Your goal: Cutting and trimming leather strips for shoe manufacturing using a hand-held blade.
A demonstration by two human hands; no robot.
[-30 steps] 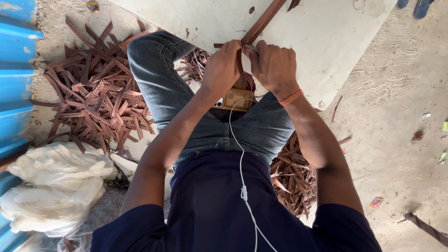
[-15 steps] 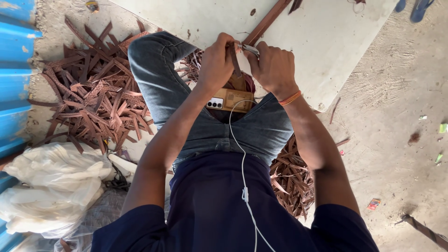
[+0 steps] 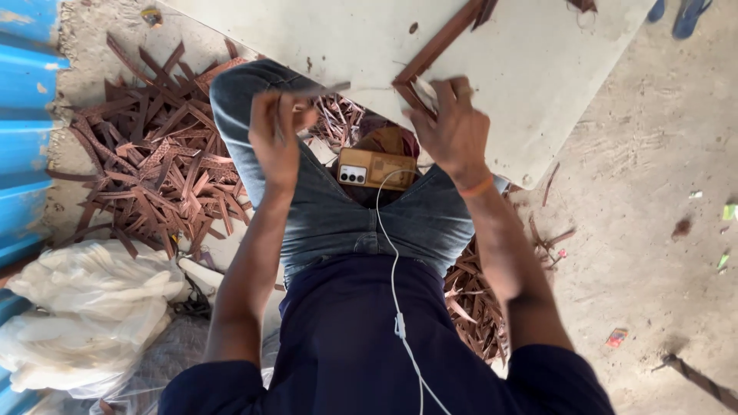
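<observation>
I sit with a white board (image 3: 369,38) across my knees. A brown wooden frame strip (image 3: 442,42) lies on it, its corner at the board's near edge. My right hand (image 3: 450,127) presses on that corner, fingers curled over the strip's end. My left hand (image 3: 277,131) is lifted apart to the left, closed on a thin metal tool (image 3: 327,90) whose tip points right. A brown phone (image 3: 377,169) rests in my lap, with a white cable (image 3: 396,292) running down my shirt.
Heaps of brown wood offcuts (image 3: 154,177) lie on the floor to my left and under my right thigh (image 3: 477,307). White plastic bags (image 3: 84,307) sit at lower left beside a blue corrugated sheet (image 3: 23,131). Sandy concrete floor spreads right, with blue slippers (image 3: 684,11) at top.
My hands were together on the strip's end over my lap. The left hand has pulled away to the left with the tool; the right stays on the corner.
</observation>
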